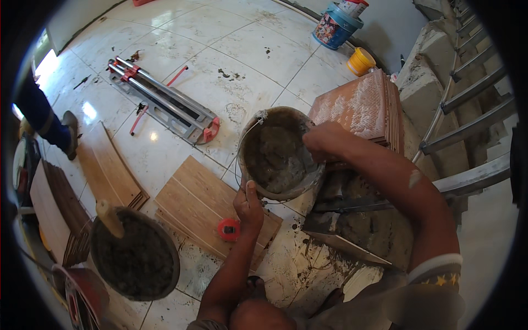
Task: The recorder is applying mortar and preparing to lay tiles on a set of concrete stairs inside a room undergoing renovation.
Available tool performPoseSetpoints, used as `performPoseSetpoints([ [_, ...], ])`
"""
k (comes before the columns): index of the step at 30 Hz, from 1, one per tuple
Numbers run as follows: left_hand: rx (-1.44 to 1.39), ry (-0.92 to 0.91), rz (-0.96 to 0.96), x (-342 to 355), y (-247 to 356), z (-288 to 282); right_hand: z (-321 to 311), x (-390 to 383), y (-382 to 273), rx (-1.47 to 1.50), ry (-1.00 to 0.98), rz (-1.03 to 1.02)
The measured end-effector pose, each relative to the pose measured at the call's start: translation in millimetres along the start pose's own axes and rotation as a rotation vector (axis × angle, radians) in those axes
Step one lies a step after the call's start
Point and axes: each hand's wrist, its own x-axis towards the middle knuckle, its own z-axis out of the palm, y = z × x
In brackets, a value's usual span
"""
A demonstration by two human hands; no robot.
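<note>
Your left fingers [240, 200] pinch the near rim of a round, grime-crusted bucket [250, 165]; your right fingers [311, 142] curl at its right rim, their hold hidden. The bucket is between both, containing lumpy grey mortar [279, 146]. Flat wood-grained boards [195, 201] lie nearby on the glossy floor [220, 104].

At the centre of the frame, the left hand [248, 208] grips the lower rim of a bucket [248, 157] of wet grey mix [278, 146], while the right hand [323, 142] is closed at its right rim, its fingers partly hidden. A red tape measure [229, 230] lies on wood-look planks [192, 198] just below. A tile cutter [165, 102] sits upper left, stacked brown tiles [352, 104] right of centre, and another mix-filled bucket [175, 264] lower left.
</note>
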Motion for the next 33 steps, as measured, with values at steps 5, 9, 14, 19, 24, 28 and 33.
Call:
performPoseSetpoints([
  [5, -0.104, 0.008, -0.104, -1.6, 0.1, 4.3, 26.6, 20.4, -18.3, -0.025, 0.005, -0.052],
  [9, -0.131, 0.004, -0.086, 0.0, 0.3, -0.1, 29.3, 11.1, -12.3, -0.122, 0.032, -0.182],
  [14, -0.091, 0.009, -0.096, 4.9, 1.2, -3.8, 18.8, -11.5, 2.4, -0.175, 0.046, -0.19],
  [19, -0.01, -0.02, -0.109, 6.5, 3.1, -9.2, 3.0, -28.9, 6.5, -0.155, 0.103, -0.234],
  [24, 0.039, -0.036, -0.097, 6.3, -0.2, -9.9, -11.0, -33.4, -0.8, -0.153, 0.121, -0.311],
  [28, -0.008, -0.069, -0.083, 7.0, -1.4, -10.9, -1.8, -18.8, -23.7, -0.027, -0.015, -0.289],
  [33, -0.031, -0.106, -0.055, 9.1, -0.3, -11.4, 15.5, -22.1, -38.3, 0.231, -0.027, -0.214],
])
